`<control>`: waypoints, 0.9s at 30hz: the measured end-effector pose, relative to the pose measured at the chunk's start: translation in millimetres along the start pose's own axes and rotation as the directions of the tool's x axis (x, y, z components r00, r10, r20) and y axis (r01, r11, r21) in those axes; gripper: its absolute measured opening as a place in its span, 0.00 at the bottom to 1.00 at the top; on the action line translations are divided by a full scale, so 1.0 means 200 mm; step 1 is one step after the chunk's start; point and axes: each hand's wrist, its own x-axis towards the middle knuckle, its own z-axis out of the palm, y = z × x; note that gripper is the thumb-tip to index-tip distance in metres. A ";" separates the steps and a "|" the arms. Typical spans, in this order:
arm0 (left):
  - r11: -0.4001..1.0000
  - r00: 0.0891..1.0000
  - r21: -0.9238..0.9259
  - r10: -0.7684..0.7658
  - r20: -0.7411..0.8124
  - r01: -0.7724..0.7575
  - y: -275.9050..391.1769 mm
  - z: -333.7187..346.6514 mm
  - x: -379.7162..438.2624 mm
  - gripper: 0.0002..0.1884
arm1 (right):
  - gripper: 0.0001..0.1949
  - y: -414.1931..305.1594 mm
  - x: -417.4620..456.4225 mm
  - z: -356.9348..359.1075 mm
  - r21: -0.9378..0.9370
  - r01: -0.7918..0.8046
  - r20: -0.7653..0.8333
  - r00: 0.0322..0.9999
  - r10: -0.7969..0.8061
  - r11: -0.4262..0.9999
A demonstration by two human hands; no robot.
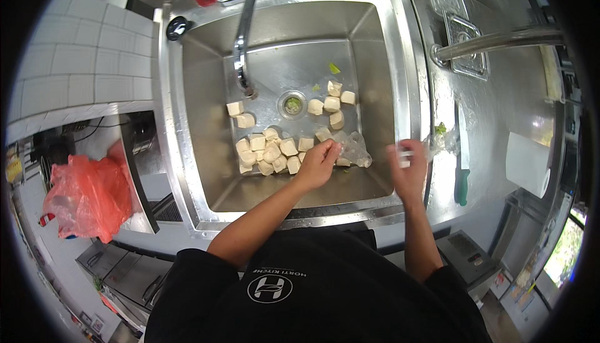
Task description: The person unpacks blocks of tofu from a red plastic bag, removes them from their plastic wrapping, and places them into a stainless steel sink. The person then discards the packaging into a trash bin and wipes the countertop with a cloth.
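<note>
In the head view, my left hand (321, 162) is closed on a clear plastic bag (354, 148) that hangs inside the steel sink (290, 193). Pale cubes that look like tofu (272, 152) are heaped along the near side of the basin, and one is partly hidden by the bag. Several more cubes (332, 104) lie apart, right of the drain (292, 105). My right hand (410, 174) is over the sink's right rim, blurred, fingers curled. Something whitish shows between its thumb and fingers, and I cannot tell whether it is held. Crumpled clear plastic (445, 144) lies just beyond that hand.
Overhanging the basin is a faucet spout (241, 48). On the right counter lie a green-handled knife (462, 155), blade away from me, a white paper roll (527, 165) and a metal lid (465, 45). Green scraps (334, 68) dot the basin. A red plastic bag (89, 197) is at left.
</note>
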 end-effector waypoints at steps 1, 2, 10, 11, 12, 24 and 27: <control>0.999 0.999 -0.006 -0.040 0.035 0.040 0.01 0.00 0.00 0.15 | 0.22 0.06 0.01 -0.08 -0.181 0.109 -0.228 0.962 -0.150 0.977; 0.987 0.997 -0.148 -0.065 -0.033 0.060 -0.01 -0.02 -0.01 0.14 | 0.29 0.08 0.01 -0.09 -0.304 0.072 -0.268 0.950 -0.158 0.950; 0.847 0.975 -0.531 -0.137 -0.176 0.023 0.01 -0.16 -0.12 0.14 | 0.23 0.41 0.19 -0.11 -0.415 0.178 -0.302 0.898 -0.320 0.892; 0.842 0.969 -0.539 -0.133 -0.208 0.000 0.03 -0.19 -0.17 0.14 | 0.08 0.42 0.21 -0.11 -0.391 0.256 -0.309 0.869 -0.388 0.884; 0.838 0.959 -0.544 -0.130 -0.250 -0.029 0.06 -0.18 -0.20 0.15 | 0.05 0.49 0.22 -0.11 -0.309 0.263 -0.336 0.869 -0.364 0.914; 0.847 0.969 -0.509 0.028 -0.247 -0.154 0.13 -0.26 -0.41 0.16 | 0.06 0.46 0.27 -0.04 -0.287 0.267 -0.501 0.777 -0.381 0.920; 0.826 0.932 -0.530 -0.013 -0.363 -0.195 0.12 -0.41 -0.61 0.13 | 0.04 0.41 0.19 -0.16 -0.292 0.178 -0.523 0.793 -0.313 0.940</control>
